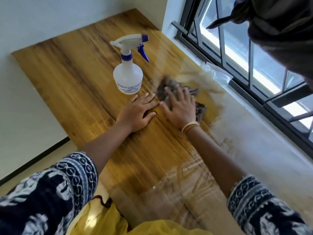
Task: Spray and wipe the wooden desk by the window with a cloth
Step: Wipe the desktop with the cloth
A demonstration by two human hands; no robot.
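Your cloth (171,89), a crumpled, dark, coarse-looking rag blurred at its edges, lies on the glossy grained wooden desk (71,68) toward its right side near the window (237,48), and your right hand (179,109) presses it flat with fingers spread straight. Your left hand (138,112) rests just left of it, palm down and fingers relaxed, holding nothing. Just beyond stands the translucent round-bodied spray bottle (127,73), upright, with white head and blue trigger.

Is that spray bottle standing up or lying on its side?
Upright. The spray bottle stands on its base on the wooden desk, trigger head on top, beside the left hand.
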